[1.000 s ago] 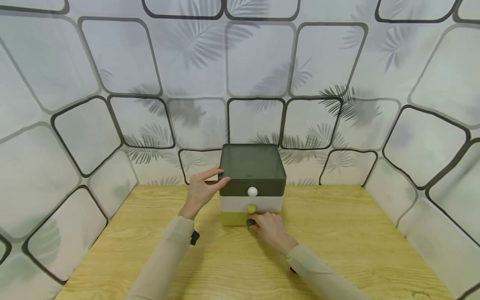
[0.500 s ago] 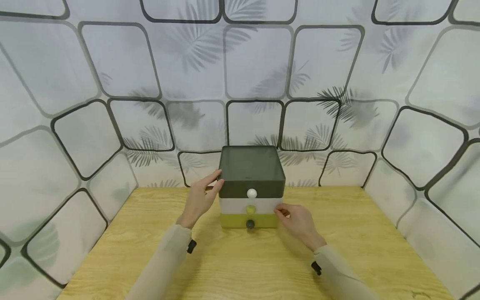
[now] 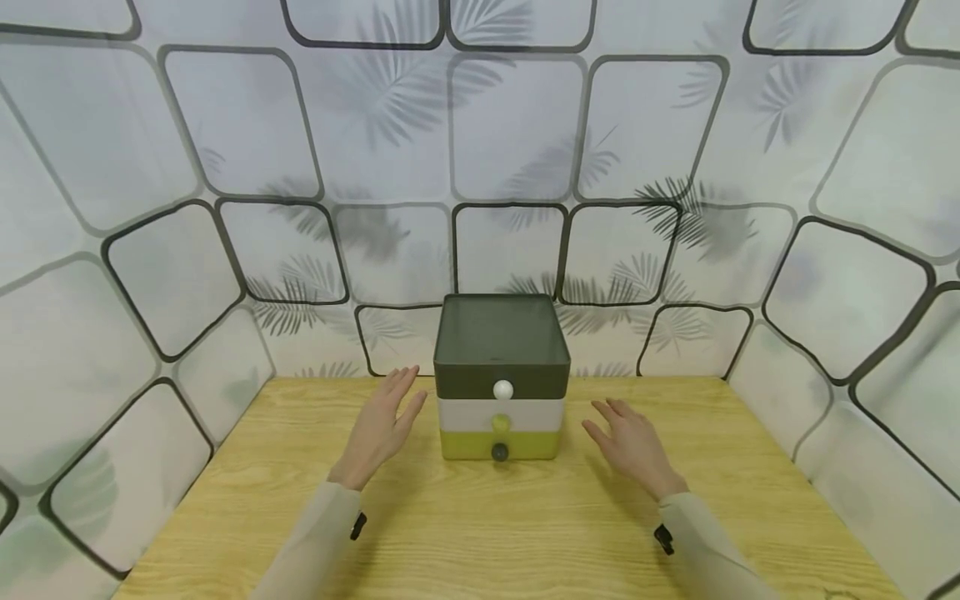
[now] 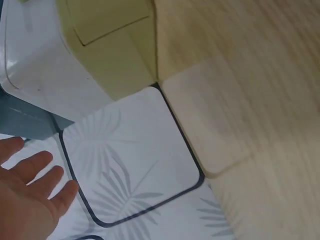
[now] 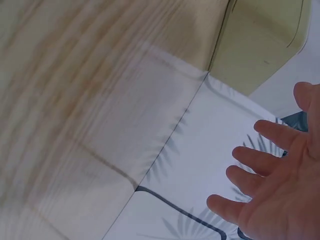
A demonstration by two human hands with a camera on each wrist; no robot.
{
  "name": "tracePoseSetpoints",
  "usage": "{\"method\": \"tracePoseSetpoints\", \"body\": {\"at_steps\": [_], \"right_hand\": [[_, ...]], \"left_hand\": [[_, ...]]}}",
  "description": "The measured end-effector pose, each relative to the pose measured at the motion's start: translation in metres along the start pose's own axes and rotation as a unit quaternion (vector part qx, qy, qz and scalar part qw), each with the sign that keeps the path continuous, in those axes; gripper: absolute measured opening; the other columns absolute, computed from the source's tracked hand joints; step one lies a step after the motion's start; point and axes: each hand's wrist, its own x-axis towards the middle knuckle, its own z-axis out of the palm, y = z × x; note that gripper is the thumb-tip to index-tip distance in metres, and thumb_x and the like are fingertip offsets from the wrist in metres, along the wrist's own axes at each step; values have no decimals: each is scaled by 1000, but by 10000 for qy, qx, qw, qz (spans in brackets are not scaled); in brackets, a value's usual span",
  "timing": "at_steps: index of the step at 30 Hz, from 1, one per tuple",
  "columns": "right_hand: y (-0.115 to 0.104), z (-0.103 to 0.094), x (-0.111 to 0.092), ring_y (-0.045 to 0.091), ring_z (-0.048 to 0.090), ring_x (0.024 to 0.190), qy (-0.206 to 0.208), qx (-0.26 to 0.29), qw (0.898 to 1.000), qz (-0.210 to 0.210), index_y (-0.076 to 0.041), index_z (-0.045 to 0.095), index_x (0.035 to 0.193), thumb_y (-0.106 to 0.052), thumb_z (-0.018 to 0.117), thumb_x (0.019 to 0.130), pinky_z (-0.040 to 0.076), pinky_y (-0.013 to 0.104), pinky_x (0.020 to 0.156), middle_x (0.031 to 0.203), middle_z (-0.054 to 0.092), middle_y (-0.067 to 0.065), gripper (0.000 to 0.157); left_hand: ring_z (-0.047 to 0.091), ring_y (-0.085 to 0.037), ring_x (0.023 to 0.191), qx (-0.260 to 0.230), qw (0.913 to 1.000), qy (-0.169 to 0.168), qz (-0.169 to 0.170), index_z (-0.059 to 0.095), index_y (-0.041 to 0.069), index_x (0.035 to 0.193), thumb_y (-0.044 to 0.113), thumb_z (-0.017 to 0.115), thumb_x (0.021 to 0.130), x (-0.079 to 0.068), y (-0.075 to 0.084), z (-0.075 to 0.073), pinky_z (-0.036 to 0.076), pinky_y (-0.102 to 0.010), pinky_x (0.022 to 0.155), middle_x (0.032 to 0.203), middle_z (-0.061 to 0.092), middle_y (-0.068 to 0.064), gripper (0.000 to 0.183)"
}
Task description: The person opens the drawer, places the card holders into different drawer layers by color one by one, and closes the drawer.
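Observation:
A small three-tier drawer box [image 3: 501, 415] stands near the back of the table in the head view. Its top tier is dark green with a white knob [image 3: 503, 390], the middle white with a yellow-green knob [image 3: 500, 423], the bottom yellow-green with a dark knob [image 3: 499, 452]. All the drawers look pushed in. My left hand [image 3: 377, 429] is off the box's left side, fingers spread and holding nothing. On the other side my right hand [image 3: 632, 444] hovers apart from the box, its fingers extended. Both wrist views show bare fingers beside the box's side walls.
The light wood table [image 3: 480, 533] runs up to a wall covering [image 3: 397, 250] patterned with rounded squares and leaves. That covering also encloses the left and right sides. The box stands close to the back wall.
The right hand has let go of the dark knob, passed the box's right side and drawn away rightward. The left hand has come off the box's top left edge and moved left.

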Motion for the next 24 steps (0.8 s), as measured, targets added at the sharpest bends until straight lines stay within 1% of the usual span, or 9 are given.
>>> {"method": "tracePoseSetpoints", "body": {"at_steps": [2, 4, 6, 8, 13, 17, 20, 24], "right_hand": [[5, 0, -1, 48, 31, 141, -174, -52, 9998, 64, -4, 46, 146, -48, 43, 103, 25, 72, 111, 150, 39, 29, 62], [8, -1, -2, 48, 24, 144, -300, -77, 9995, 88, -7, 42, 149, -50, 41, 103, 18, 74, 113, 154, 33, 28, 63], [12, 0, -2, 47, 20, 146, -365, -100, 9993, 70, -8, 39, 151, -51, 41, 103, 14, 74, 113, 157, 28, 26, 65], [15, 1, -2, 46, 17, 147, -430, -157, 9989, 47, -10, 36, 153, -53, 40, 103, 11, 73, 114, 159, 25, 24, 66], [19, 2, -2, 46, 17, 147, -499, -253, 9984, -16, -11, 34, 154, -56, 40, 101, 8, 73, 114, 160, 22, 23, 70], [19, 1, -2, 47, 15, 147, -567, -262, 9980, 11, -11, 32, 155, -59, 37, 101, 6, 74, 114, 161, 20, 23, 72], [17, 0, -2, 46, 14, 148, -635, -235, 9977, 64, -11, 31, 155, -59, 38, 101, 4, 74, 114, 161, 19, 23, 73], [15, -1, -3, 46, 14, 148, -673, -241, 9974, 86, -11, 31, 155, -58, 38, 101, 4, 73, 114, 161, 19, 23, 72]], "left_hand": [[37, -40, 141, 368, 9993, 56, 70, 43, 8, 149, 41, 48, 103, -2, -6, -1, 34, -59, 115, 150, 45, -19, 57], [37, -43, 140, 727, 9973, 65, 102, 45, 7, 148, 40, 51, 102, -5, -11, -2, 34, -60, 115, 149, 45, -22, 57], [35, -45, 141, 997, 9950, 37, 99, 45, 8, 148, 41, 53, 101, -7, -15, -3, 32, -62, 115, 148, 44, -24, 58], [32, -46, 142, 1192, 9929, -52, 0, 44, 10, 149, 44, 54, 100, -10, -19, -3, 29, -64, 115, 150, 42, -25, 61], [24, -45, 146, 1332, 9905, -263, -229, 42, 15, 151, 50, 55, 97, -13, -24, -3, 20, -69, 116, 155, 35, -22, 65], [17, -43, 148, 1488, 9872, -435, -379, 41, 18, 151, 57, 52, 96, -13, -26, -3, 13, -69, 118, 158, 30, -19, 68], [14, -42, 149, 1607, 9843, -547, -477, 42, 20, 151, 60, 51, 95, -14, -28, -4, 11, -67, 119, 160, 28, -17, 70], [14, -43, 149, 1692, 9826, -586, -490, 43, 21, 151, 63, 51, 93, -15, -29, -4, 10, -67, 119, 160, 28, -17, 72]]}}
